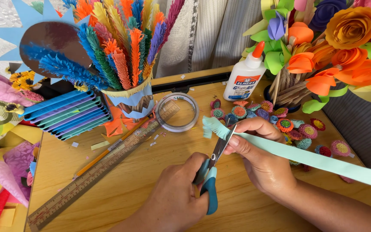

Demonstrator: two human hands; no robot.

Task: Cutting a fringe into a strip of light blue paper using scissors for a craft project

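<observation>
A long mint-green paper strip (310,158) runs from the middle of the counter (151,180) out toward the lower right, its near end already snipped into a fine fringe that curls just above the scissor blades. The right hand (260,157) has its grip pinched on the strip close behind that fringe, thumb on top and fingers curled beneath, holding the paper up off the wood. The left hand (179,195) has its grip closed through the teal handles of a pair of scissors (213,165), whose blades point up and away and meet the strip's edge right at the fringe; how far apart the blades stand I cannot tell. Just beyond the right hand lies a scatter of small rolled paper flowers (288,126) in pink, orange, teal and yellow. Farther back stands a white glue bottle (244,77) with an orange cap, beside a vase of orange and purple paper roses (344,38). To the left of the strip lies a clear tape roll (177,112), with a long ruler (95,174) and a pencil (108,151) slanting across the wood beside it. Behind them stands a cup (129,101) crammed with fringed paper stems in many colours, next to a stack of blue and purple folded paper (67,114).
</observation>
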